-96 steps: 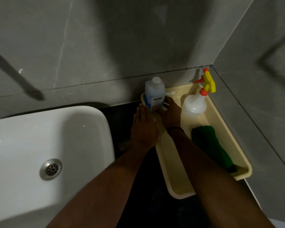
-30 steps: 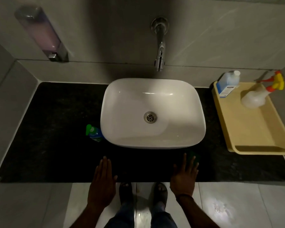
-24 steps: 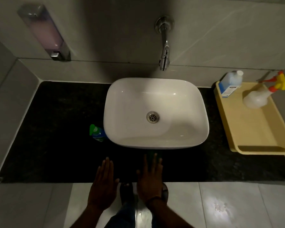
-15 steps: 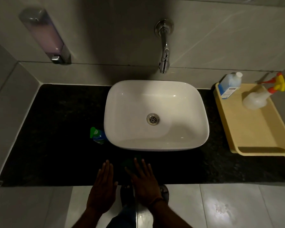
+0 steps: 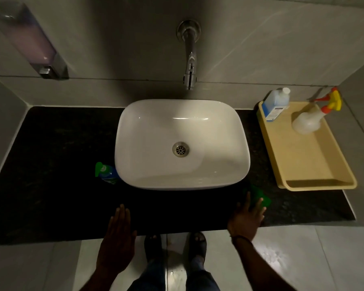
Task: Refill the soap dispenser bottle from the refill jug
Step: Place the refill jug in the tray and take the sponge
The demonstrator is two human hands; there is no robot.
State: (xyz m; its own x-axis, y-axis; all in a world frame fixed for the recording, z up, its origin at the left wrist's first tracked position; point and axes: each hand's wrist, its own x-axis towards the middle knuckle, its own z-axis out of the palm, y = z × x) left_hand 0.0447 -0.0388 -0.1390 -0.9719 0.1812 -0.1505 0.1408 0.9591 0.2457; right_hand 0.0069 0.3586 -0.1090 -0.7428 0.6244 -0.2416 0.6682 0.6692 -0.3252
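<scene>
Below us, the dark counter [image 5: 51, 185] ran wall to wall, carrying the white basin [image 5: 182, 143] in its middle and the yellow tray [image 5: 309, 164] at its right end. The refill jug [image 5: 275, 106] stood upright in the tray's far left corner, a pale spray bottle [image 5: 309, 120] near it. The wall dispenser [image 5: 32, 40] hung at upper left, well apart from the jug. A small blue bottle with a green cap [image 5: 105, 173] lay against the basin's left side.

We judged the jug part full and moderately heavy, its plastic walls stiff but smooth, likely slick if soapy; taking it around the body below the neck, with a second hand beneath, seemed safest, and the white cap still looked in place.

Our left hand [image 5: 118, 234] lay flat and spread over the counter's front edge, holding nothing. Our right hand [image 5: 247, 217] was also splayed, pressing down on a green cloth [image 5: 259, 196] rather than closing around it.

Half a second before, that right hand had been beside the left at the counter's centre; now it had swept right with the cloth. The jug had not moved.
</scene>
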